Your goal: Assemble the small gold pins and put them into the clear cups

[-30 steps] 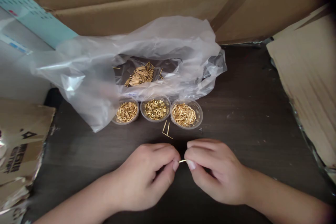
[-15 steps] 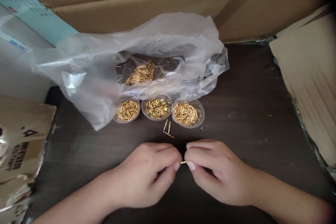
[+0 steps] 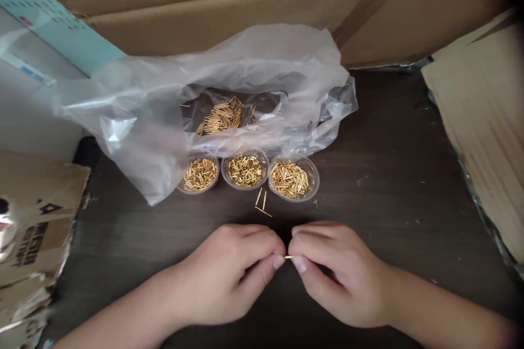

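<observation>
Between the fingertips of both hands shows a short stretch of a thin brass pin (image 3: pixel 289 257). My left hand (image 3: pixel 241 272) pinches one end and my right hand (image 3: pixel 338 272) the other; the fingers hide the rest of it. Just beyond the hands, three loose brass pins (image 3: pixel 264 200) lie on the dark table. Behind them stand a left clear cup (image 3: pixel 199 174), a middle cup (image 3: pixel 244 170) and a right cup (image 3: pixel 292 179), each holding many small brass pieces. Longer brass pins (image 3: pixel 223 116) are heaped inside an open clear plastic bag (image 3: pixel 266 71).
A large cardboard box (image 3: pixel 229 5) closes off the back of the dark table (image 3: pixel 388 174). Cardboard (image 3: pixel 478 120) stands at the right, and a torn printed carton (image 3: pixel 36 240) at the left. A tiny scrap (image 3: pixel 315 204) lies near the right cup.
Both hands keep their pinch on the pin, nearly still. The whole view has shifted slightly, with everything a little lower in the picture.
</observation>
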### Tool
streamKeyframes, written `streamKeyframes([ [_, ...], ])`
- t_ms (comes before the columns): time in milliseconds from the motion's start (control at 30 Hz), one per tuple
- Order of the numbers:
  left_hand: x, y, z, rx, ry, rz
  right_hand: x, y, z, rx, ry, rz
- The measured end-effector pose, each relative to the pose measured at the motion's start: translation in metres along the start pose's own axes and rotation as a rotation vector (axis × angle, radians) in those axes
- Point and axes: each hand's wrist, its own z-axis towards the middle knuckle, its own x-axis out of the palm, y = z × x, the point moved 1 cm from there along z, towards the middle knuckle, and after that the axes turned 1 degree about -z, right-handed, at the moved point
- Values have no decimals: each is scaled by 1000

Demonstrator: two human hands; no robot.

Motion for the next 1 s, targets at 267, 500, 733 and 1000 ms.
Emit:
streamKeyframes([
  [267, 0, -1, -1, 0, -123, -42, 1, 1, 0, 53, 3, 11],
  [500, 1, 1, -2, 12, -152, -89, 5, 1, 1, 41, 15, -75],
  [733, 2, -3, -3, 5, -105, 15, 5, -2, -1, -107, -37, -183],
  [1000, -1, -2, -2, -24, 1, 25, 4, -2, 0, -82, 15, -215],
])
